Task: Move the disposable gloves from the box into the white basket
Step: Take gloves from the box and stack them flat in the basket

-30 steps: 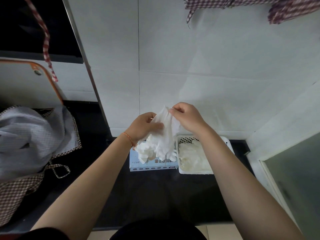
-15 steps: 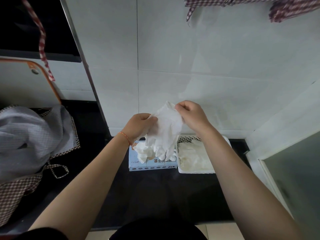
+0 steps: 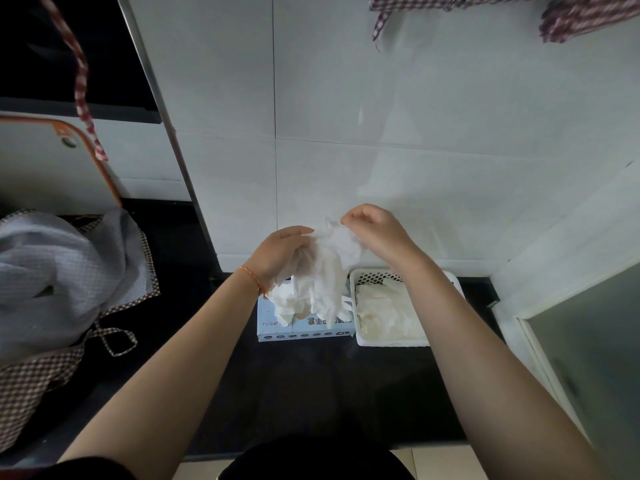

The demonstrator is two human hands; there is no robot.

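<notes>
Holding: both hands grip one bunch of gloves (image 3: 329, 268) up in the air above the box (image 3: 304, 325), likely so it can be teased apart or straightened before it goes across.
Left hand (image 3: 282, 252): fingers curled into the left side of the bunch, gathering it rather than lying flat.
Right hand (image 3: 375, 233): thumb and fingertips pinched on the top edge of the bunch, higher than the left hand, so the glove fingers hang down toward the box.
Box: sits on the dark counter (image 3: 311, 386) against the tiled wall (image 3: 381, 98); more gloves (image 3: 285, 308) spill from its top opening, so it is not emptied yet by my reckoning.
Basket (image 3: 393, 341): touching or just beside the box on its right, already holding a pale heap of gloves (image 3: 384, 311); set close, I judge, so each carry is short.
Cloth (image 3: 52, 275): a grey and checked heap well to the left of the box, apart from the job.
Hidden: the right forearm covers the basket's right side; the bunch hides the box opening.
Unclear: how many gloves are in the bunch, and whether it is free of those in the box.
</notes>
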